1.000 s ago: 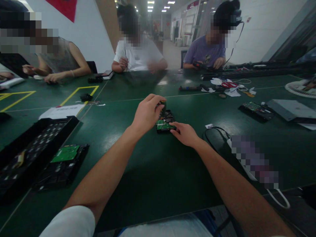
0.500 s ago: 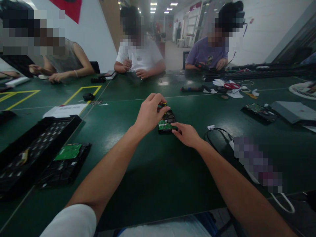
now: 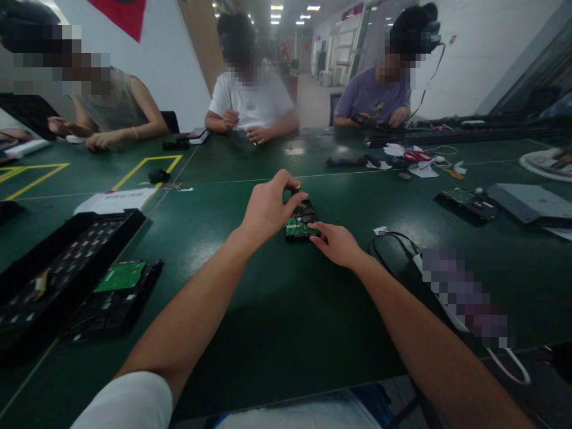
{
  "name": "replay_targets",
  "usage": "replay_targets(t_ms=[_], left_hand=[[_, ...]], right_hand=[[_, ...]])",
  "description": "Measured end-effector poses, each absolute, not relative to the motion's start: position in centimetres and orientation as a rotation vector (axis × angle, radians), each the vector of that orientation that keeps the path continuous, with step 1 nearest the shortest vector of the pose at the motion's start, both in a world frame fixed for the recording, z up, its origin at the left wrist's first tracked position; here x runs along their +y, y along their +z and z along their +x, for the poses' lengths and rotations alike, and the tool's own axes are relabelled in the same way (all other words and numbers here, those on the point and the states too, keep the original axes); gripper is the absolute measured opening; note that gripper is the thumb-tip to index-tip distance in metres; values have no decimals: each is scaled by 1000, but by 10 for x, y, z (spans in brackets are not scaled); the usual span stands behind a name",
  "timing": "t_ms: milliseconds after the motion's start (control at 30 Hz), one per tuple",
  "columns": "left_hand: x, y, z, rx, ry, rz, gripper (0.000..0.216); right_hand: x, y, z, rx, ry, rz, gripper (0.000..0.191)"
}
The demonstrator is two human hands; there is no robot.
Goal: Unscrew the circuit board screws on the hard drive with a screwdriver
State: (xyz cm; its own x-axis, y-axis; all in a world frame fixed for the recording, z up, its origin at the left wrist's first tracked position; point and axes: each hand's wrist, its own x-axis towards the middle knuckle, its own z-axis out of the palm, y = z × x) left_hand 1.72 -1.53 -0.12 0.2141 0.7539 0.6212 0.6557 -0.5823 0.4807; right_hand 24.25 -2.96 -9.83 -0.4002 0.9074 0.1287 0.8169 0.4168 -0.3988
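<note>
Over the middle of the table, my left hand [image 3: 271,202] pinches the yellow-and-black handle of a small screwdriver [image 3: 295,190] held upright; its tip is hidden. Beneath it lies a hard drive [image 3: 295,227], circuit board side up, green board at the near end. My right hand [image 3: 336,243] grips the drive's near right corner with thumb and fingers. A second hard drive [image 3: 120,277] with a green board lies to the left, beside a long black tray [image 3: 127,217].
To the right lie a power strip [image 3: 447,286] with a cable, another hard drive [image 3: 465,201] and a grey metal box [image 3: 527,202]. Scraps and red-handled scissors [image 3: 417,156] lie farther back. Several people sit across the green table [image 3: 250,345].
The left hand's fingers have shifted slightly around the screwdriver handle. My right hand and the hard drive keep their places; the view has moved a little.
</note>
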Motion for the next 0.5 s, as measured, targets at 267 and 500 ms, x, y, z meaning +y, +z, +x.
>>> replay_targets(t_ms=[267, 500], left_hand=[[-12, -4, 18, 1268, 1325, 2309, 16], [-12, 0, 14, 1246, 1251, 2496, 17]], right_hand=[[-29, -99, 243, -2364, 374, -1508, 44], [-30, -98, 243, -2351, 372, -1502, 43]])
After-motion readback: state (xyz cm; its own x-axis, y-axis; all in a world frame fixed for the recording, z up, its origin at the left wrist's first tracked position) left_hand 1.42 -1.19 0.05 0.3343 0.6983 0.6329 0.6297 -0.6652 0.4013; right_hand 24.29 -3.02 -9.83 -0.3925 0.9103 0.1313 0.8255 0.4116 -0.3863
